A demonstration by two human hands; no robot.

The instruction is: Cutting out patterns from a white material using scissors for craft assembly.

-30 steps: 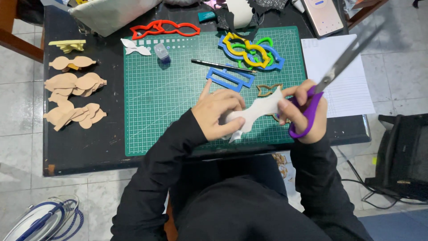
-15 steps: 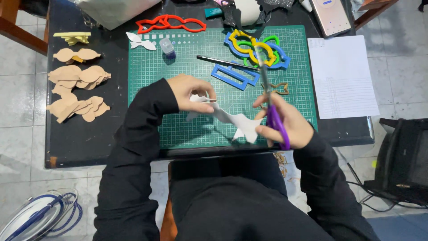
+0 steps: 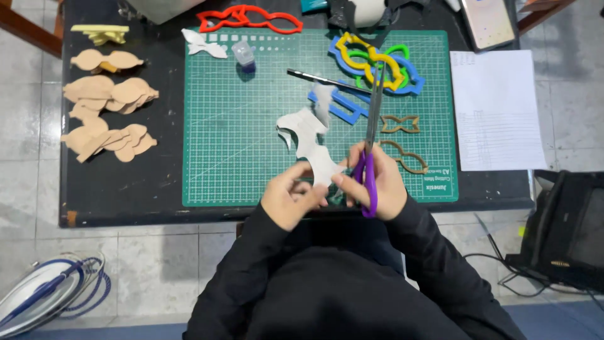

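Note:
My left hand [image 3: 290, 200] pinches the near end of a white cut-out sheet [image 3: 306, 140] that stretches away over the green cutting mat [image 3: 239, 126]. My right hand [image 3: 377, 186] grips purple-handled scissors [image 3: 371, 145]; their blades point away from me, closed or nearly so, just right of the white piece. Both hands meet near the mat's front edge, above the black table [image 3: 126, 182].
Tan cut shapes [image 3: 107, 116] lie in piles at the left. Red [image 3: 248, 19], yellow, blue and green outline templates [image 3: 374, 60] sit at the back, brown ones [image 3: 402, 141] at the right. A small bottle [image 3: 243, 53], a pen [image 3: 324, 79], white paper [image 3: 497, 110].
The white piece has turned so it points away from me. My hands have drawn back toward the mat's front edge, and the scissors now point straight away.

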